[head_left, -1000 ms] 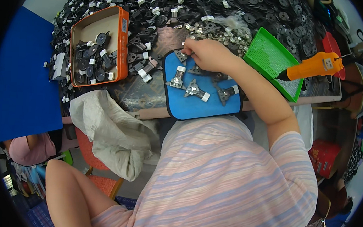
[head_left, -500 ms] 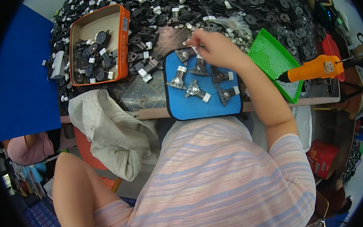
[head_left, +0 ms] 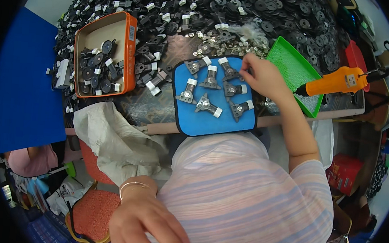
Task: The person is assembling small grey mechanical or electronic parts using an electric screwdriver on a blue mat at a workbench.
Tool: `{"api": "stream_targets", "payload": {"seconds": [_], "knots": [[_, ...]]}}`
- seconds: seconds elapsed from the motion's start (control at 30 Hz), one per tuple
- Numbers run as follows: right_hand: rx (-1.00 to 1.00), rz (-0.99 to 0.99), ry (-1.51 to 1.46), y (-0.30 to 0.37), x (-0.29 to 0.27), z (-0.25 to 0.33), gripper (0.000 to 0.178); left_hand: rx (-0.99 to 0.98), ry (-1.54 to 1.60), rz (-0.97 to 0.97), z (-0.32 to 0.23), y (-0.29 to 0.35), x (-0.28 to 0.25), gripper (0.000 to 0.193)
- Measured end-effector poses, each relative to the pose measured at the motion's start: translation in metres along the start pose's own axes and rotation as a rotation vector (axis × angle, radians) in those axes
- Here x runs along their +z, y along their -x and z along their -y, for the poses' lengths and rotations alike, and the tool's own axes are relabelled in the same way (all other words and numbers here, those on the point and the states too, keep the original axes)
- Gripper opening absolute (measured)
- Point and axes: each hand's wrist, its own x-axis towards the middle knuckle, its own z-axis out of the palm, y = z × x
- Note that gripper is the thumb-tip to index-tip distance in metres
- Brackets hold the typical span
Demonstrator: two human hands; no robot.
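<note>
My right hand [head_left: 263, 76] is at the upper right corner of a blue mat [head_left: 194, 127] with a black border. Its thumb and fingers are pinched together beside a black bracket with a white end [head_left: 229, 69]; anything between the fingertips is too small to make out. Several similar brackets lie spread on the mat, among them one in the middle [head_left: 211, 78] and one lower down [head_left: 209, 106], most showing a round silver piece. Down near my lap hangs my left hand [head_left: 148, 221], a thin bracelet on its wrist, fingers loosely apart and holding nothing.
An orange-rimmed tin [head_left: 131, 55] of black parts stands on the left. Small silver pieces [head_left: 217, 46] lie beyond the mat. At right, an orange electric screwdriver [head_left: 335, 82] points over a green tray [head_left: 291, 67]. Black parts [head_left: 259, 9] are heaped behind; a pale sack [head_left: 113, 132] hangs in front.
My right hand has moved right, from the mat's top edge to its upper right corner, uncovering a bracket there. My left hand has come into view over my lap.
</note>
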Motion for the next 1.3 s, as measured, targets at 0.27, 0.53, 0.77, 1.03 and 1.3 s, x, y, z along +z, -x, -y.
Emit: {"api": "stream_targets", "payload": {"seconds": [0.27, 0.53, 0.77, 1.03, 1.3], "knots": [[-0.108, -0.145, 0.228, 0.009, 0.005, -0.007, 0.017, -0.062, 0.322, -0.15, 0.012, -0.014, 0.023, 0.012], [-0.024, -0.055, 0.221, 0.011, 0.022, -0.007, 0.026, 0.012, 0.619, 0.017, 0.013, 0.009, 0.032, 0.021], [-0.011, -0.084, 0.267, 0.004, 0.031, -0.01, 0.022, -0.05, 0.221, -0.069, 0.019, -0.027, 0.01, 0.031], [0.029, -0.002, 0.295, -0.004, 0.03, -0.007, 0.024, 0.017, 0.382, -0.035, 0.026, -0.024, 0.014, 0.027], [-0.01, -0.004, 0.376, -0.005, 0.026, -0.006, 0.019, -0.11, 0.368, 0.132, 0.014, -0.015, 0.011, 0.015]]}}
